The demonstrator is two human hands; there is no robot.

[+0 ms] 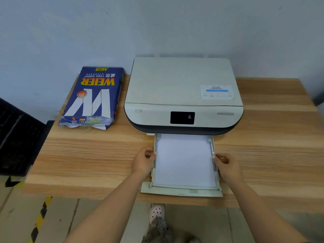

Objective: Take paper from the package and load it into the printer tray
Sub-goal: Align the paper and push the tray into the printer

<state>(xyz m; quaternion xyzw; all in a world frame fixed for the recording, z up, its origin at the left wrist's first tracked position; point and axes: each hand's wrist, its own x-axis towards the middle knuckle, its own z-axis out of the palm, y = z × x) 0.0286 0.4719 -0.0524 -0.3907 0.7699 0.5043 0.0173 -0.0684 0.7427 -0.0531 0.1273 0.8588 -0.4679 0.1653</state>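
Observation:
A white printer (pixel 182 92) stands on a wooden table (pixel 271 137). Its paper tray (pixel 182 191) is pulled out toward me, with a stack of white paper (pixel 184 160) lying flat in it. My left hand (pixel 142 162) touches the tray's left side with its fingertips at the paper's edge. On the opposite side, my right hand (pixel 227 166) rests the same way against the tray's right edge. A blue paper package (pixel 93 97) lies left of the printer, its near end torn open.
A dark crate (pixel 15 137) sits off the table's left edge. The wall runs close behind the printer. Below the table's front edge are my foot in a pink shoe (pixel 157 212) and yellow-black floor tape (pixel 41 220).

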